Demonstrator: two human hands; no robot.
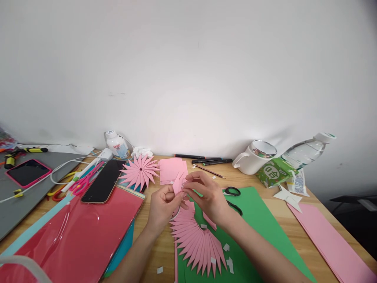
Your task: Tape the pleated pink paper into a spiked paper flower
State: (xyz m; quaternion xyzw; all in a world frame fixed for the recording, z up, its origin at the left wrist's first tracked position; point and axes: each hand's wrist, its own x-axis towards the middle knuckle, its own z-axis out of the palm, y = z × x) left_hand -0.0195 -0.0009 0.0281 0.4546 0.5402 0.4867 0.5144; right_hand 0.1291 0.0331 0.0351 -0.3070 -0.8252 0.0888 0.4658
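Observation:
Between my two hands is a small folded pink paper piece [178,183], held up over the desk. My left hand [162,205] pinches it from the left with thumb and fingers. From the right, the fingertips of my right hand [206,193] close on its edge; what exactly they pinch is partly hidden. Below my hands, a fan of pointed pink paper folds [203,249] curves over green paper [253,232]. Black-handled scissors [233,191] lie just right of my right hand, their blades hidden. A stack of pink paper squares [171,169] lies behind my hands.
A pink paper star [140,169] and a black phone [103,182] lie left, near red plastic-covered sheets [85,232]. Several pens [210,160] lie by the wall. A white mug [255,157], a tilted water bottle [308,151] and pink sheets [332,239] are on the right.

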